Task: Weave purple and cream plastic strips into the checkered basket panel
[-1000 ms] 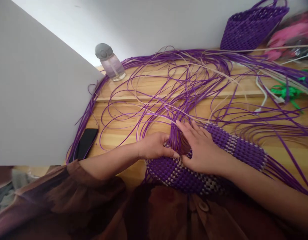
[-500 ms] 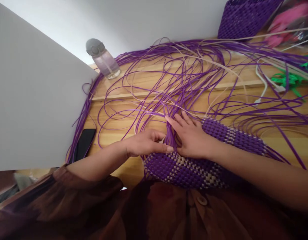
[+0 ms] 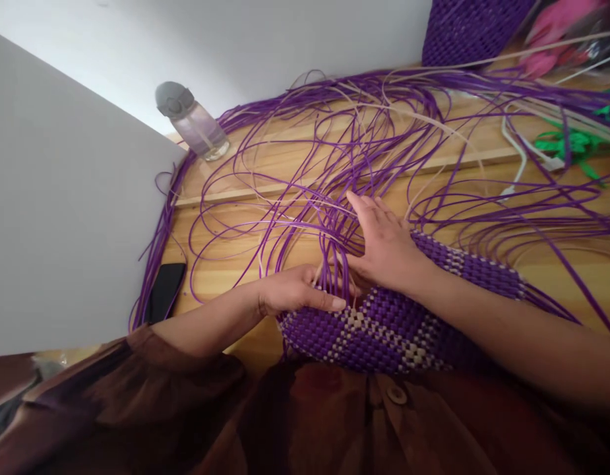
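A purple and cream woven piece (image 3: pixel 378 326) lies near the table's front edge, close to my body. Long loose purple strands (image 3: pixel 329 260) rise from its upper edge. My left hand (image 3: pixel 297 290) is closed around the base of these strands, its thumb in front and its fingers partly hidden behind them. My right hand (image 3: pixel 391 251) is just to the right with fingers spread, its thumb reaching in against the strands. A second part of the weaving (image 3: pixel 477 267), purple with cream bands, shows beyond my right forearm.
Tangled strands cover much of the wooden table (image 3: pixel 225 251). A clear bottle with a grey lid (image 3: pixel 193 122) stands at the back left, a black phone (image 3: pixel 167 290) below it. Green strips (image 3: pixel 572 142), a white cable (image 3: pixel 519 158) and a purple woven basket (image 3: pixel 475 33) are on the right.
My right hand has shifted up and right, its fingers spreading off the strand bundle. The strands fan out more at the base. My left hand stays at the woven edge.
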Action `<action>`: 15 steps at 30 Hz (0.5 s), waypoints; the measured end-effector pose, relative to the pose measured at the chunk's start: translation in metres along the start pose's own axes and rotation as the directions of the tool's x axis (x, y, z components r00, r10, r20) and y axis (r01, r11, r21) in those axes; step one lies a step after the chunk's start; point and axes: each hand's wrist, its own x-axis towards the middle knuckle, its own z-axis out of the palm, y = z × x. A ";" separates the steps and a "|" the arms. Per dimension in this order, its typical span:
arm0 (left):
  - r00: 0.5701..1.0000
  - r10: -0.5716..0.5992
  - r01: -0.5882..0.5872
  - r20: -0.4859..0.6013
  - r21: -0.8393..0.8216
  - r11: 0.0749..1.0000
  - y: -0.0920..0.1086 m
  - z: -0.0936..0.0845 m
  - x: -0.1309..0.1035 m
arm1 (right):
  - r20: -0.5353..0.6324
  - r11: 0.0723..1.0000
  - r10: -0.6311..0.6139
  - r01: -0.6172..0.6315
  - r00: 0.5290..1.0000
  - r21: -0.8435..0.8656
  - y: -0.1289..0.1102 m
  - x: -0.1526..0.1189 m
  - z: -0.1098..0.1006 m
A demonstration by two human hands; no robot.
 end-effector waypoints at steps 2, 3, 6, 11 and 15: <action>0.999 0.039 -0.039 -0.001 -0.068 0.997 0.003 0.000 0.004 | 0.025 0.999 -0.037 0.037 0.999 0.027 0.007 0.010 0.003; 0.998 0.062 -0.063 -0.006 -0.101 0.993 0.005 0.000 0.007 | 0.043 0.997 -0.074 0.072 0.996 0.042 0.011 0.015 0.003; 0.990 0.140 -0.137 0.003 -0.174 0.975 0.007 0.001 0.015 | -0.018 0.981 -0.188 0.188 0.982 0.039 0.017 0.023 -0.006; 0.944 0.303 -0.256 0.131 -0.290 0.922 0.001 0.001 0.019 | -0.188 0.979 -0.202 0.200 0.961 -0.027 0.008 0.008 -0.044; 0.907 0.346 -0.346 0.239 -0.044 0.937 0.003 0.003 0.017 | 0.397 0.962 -0.109 -0.005 0.911 0.274 -0.007 0.002 -0.057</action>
